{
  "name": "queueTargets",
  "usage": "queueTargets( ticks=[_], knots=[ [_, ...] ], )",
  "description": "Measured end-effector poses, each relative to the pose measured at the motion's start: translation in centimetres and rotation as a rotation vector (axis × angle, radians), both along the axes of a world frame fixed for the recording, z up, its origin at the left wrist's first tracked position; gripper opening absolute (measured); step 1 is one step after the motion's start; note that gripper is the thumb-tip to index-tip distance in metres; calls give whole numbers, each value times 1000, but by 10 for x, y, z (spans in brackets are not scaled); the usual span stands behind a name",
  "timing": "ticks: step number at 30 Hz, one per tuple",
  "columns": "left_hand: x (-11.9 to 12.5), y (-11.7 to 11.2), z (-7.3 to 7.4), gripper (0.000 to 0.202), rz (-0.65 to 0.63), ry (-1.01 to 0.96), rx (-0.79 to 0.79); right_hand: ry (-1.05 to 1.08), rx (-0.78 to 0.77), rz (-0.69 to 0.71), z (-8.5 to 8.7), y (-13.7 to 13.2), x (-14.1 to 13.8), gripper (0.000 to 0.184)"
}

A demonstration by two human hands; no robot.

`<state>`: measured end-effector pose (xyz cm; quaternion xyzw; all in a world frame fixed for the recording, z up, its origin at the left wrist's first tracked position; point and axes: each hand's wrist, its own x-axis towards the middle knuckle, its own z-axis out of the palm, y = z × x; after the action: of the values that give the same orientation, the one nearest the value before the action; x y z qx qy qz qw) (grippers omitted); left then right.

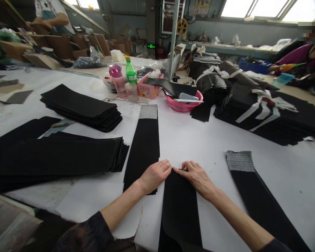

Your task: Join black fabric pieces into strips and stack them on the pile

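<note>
A long black strip (180,210) lies on the white table (199,140) straight in front of me, running toward my body. My left hand (154,175) and my right hand (196,176) meet at its far end, fingers curled and pinching the strip's top edge. Left of it lies another black strip with a grey end (145,143), partly under my left hand. A third strip with a grey ribbed end (254,189) lies to the right, apart from my right hand.
Stacks of black strips (60,155) (81,106) fill the left. A pink bowl (183,103), pink box (147,90) and bottles (130,71) stand mid-table. Bundled black pieces (265,108) lie right. One person sits at far right, another stands at back left.
</note>
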<state>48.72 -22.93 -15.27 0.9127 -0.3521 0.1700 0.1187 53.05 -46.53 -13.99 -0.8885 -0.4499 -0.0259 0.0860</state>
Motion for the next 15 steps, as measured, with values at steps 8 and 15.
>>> queueTargets(
  ticks=[8,15],
  knots=[
    [-4,3,-6,22,13,-54,-8,18,-51,27,5,2,1,62],
    [-8,-2,-7,27,48,-115,69,9,-72,59,12,7,3,61]
  ],
)
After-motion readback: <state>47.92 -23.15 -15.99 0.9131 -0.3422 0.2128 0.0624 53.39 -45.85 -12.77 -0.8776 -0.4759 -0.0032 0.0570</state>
